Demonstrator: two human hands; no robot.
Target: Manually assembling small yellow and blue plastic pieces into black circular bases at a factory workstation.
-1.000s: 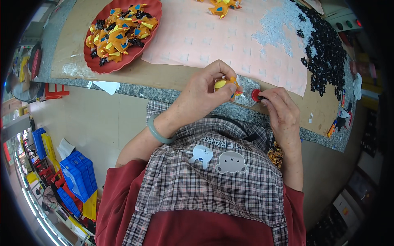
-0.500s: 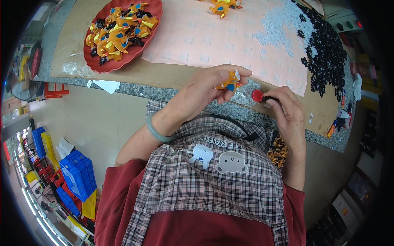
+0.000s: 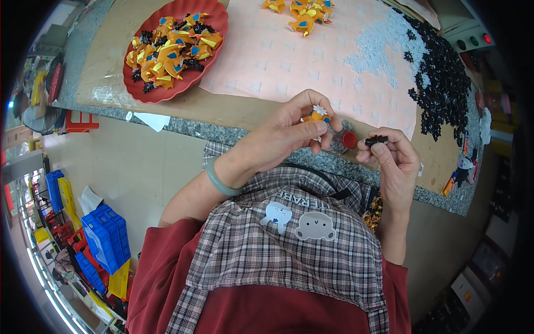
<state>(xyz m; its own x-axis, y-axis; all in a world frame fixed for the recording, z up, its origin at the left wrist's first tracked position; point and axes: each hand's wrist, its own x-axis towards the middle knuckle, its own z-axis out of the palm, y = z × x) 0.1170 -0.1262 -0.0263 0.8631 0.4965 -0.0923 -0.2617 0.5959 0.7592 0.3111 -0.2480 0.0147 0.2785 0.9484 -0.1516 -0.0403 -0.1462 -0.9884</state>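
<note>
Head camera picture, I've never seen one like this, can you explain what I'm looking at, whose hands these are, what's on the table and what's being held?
This is one wide fisheye view from a camera worn on a person's head, looking down, so straight edges bend near the rim. The two bare hands belong to the wearer; there is no machine. The left hand, with a green bangle at the wrist, pinches a small orange plastic toy piece with a white flower-shaped part. The right hand holds a small black plastic part at its fingertips. Between the hands, a small red round cap lies at the table edge. On the brown tabletop sit a red oval tray heaped with orange pieces, a pale pink sheet, a heap of small black parts and a patch of small white parts.
</note>
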